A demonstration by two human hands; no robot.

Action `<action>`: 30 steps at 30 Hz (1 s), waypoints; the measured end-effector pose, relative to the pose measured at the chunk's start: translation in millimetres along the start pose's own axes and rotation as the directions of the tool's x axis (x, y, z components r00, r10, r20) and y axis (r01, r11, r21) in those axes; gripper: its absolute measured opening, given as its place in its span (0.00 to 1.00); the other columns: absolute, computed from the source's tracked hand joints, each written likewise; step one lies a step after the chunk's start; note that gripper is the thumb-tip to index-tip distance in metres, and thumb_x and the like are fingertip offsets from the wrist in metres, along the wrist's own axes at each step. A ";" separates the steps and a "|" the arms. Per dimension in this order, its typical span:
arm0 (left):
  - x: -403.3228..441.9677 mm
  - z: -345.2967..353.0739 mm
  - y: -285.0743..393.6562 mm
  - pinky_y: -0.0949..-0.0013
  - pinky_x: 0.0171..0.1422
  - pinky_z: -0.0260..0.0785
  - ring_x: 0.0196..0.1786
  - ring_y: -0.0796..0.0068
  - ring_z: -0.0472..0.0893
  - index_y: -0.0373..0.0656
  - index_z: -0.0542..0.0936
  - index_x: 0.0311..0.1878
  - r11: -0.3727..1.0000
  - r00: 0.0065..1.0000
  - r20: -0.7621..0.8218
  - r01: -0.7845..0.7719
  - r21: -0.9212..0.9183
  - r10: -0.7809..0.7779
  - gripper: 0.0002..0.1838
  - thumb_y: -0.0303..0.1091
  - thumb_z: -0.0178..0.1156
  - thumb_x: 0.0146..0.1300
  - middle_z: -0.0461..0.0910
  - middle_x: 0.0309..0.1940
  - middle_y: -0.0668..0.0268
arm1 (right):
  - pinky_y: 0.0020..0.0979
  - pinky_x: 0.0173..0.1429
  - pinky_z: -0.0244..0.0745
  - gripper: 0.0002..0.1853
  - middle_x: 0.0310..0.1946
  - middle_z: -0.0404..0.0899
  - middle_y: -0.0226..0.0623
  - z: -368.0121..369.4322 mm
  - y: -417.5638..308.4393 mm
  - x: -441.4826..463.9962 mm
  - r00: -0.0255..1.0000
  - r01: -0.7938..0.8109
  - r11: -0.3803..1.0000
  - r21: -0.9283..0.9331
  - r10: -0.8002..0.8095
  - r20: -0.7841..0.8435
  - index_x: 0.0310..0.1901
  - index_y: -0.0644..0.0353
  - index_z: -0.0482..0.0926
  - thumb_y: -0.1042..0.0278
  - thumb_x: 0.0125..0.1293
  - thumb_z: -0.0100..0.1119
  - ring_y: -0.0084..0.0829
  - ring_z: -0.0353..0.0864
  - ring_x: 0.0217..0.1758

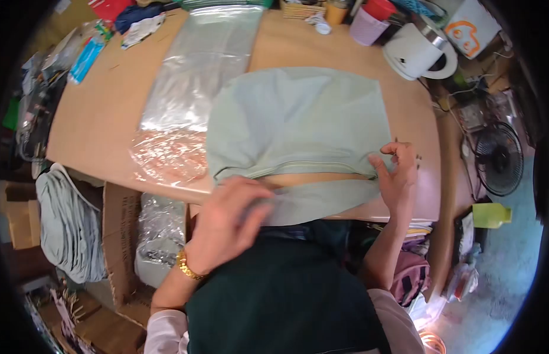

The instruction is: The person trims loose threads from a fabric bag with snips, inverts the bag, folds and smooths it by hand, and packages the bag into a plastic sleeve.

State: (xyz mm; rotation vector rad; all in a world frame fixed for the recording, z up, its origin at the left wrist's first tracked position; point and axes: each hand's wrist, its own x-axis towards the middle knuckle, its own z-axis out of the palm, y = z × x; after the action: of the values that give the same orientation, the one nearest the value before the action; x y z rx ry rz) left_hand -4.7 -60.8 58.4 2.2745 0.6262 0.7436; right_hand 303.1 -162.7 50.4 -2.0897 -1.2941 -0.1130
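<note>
A pale grey-green fabric cover (304,118) lies on the table, with a long zipper (310,164) along its near side. The zipper is parted, and a loose flap (322,200) of the same fabric hangs over the table's near edge. Over the left end of this opening is my left hand (227,212), blurred, with thumb and fingers apart; a gold watch is on its wrist. At the zipper's right end, my right hand (398,171) has its thumb by the fabric edge and its fingers bent and spread. Whether that thumb presses the cloth is unclear.
Clear plastic bags (198,65) lie on the table (109,118) left of the cover. A white kettle (407,50) and a pink cup (369,26) stand at the back right. Folded grey fabric (68,224) and an open cardboard box (121,236) are lower left. A fan (499,158) is at right.
</note>
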 end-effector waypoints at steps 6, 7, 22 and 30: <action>43.6 118.9 30.2 0.55 0.53 0.73 0.48 0.51 0.79 0.37 0.77 0.56 0.990 0.972 0.192 -0.135 -0.028 0.138 0.23 0.35 0.67 0.59 0.78 0.46 0.56 | 0.31 0.29 0.62 0.13 0.18 0.68 0.29 20.8 43.7 -6.7 0.904 -0.232 0.971 0.064 0.190 0.382 0.28 0.62 0.74 0.66 0.65 0.66 0.28 0.64 0.22; 41.8 124.8 32.3 0.55 0.50 0.74 0.46 0.52 0.79 0.37 0.76 0.57 0.988 0.901 0.407 -0.120 -0.094 0.148 0.23 0.33 0.66 0.59 0.77 0.44 0.56 | 0.31 0.29 0.62 0.13 0.18 0.68 0.29 28.5 46.3 -7.0 0.908 -0.231 0.972 0.055 0.195 0.372 0.28 0.62 0.74 0.66 0.65 0.66 0.28 0.64 0.22; 28.4 136.5 36.9 0.50 0.60 0.66 0.55 0.52 0.76 0.42 0.71 0.65 0.978 0.738 0.659 -0.003 -0.211 0.145 0.29 0.33 0.64 0.60 0.75 0.50 0.55 | 0.24 0.28 0.55 0.19 0.20 0.59 0.21 55.9 37.1 -10.7 0.966 -0.259 0.828 0.498 0.228 0.124 0.26 0.63 0.68 0.63 0.73 0.59 0.16 0.55 0.27; 43.4 42.6 37.1 0.51 0.62 0.68 0.59 0.49 0.76 0.39 0.72 0.64 0.925 0.813 0.489 -0.150 -0.350 0.317 0.29 0.34 0.65 0.59 0.76 0.54 0.51 | 0.24 0.33 0.65 0.10 0.26 0.71 0.27 15.2 58.5 -3.0 0.923 -0.358 0.719 0.596 0.176 0.342 0.32 0.64 0.76 0.68 0.70 0.61 0.18 0.68 0.29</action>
State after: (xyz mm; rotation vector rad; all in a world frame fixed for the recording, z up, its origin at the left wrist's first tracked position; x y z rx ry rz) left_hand 63.0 -78.0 72.6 2.1500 -0.0415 0.2456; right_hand 345.8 -172.9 8.7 -1.6678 -0.9507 0.6837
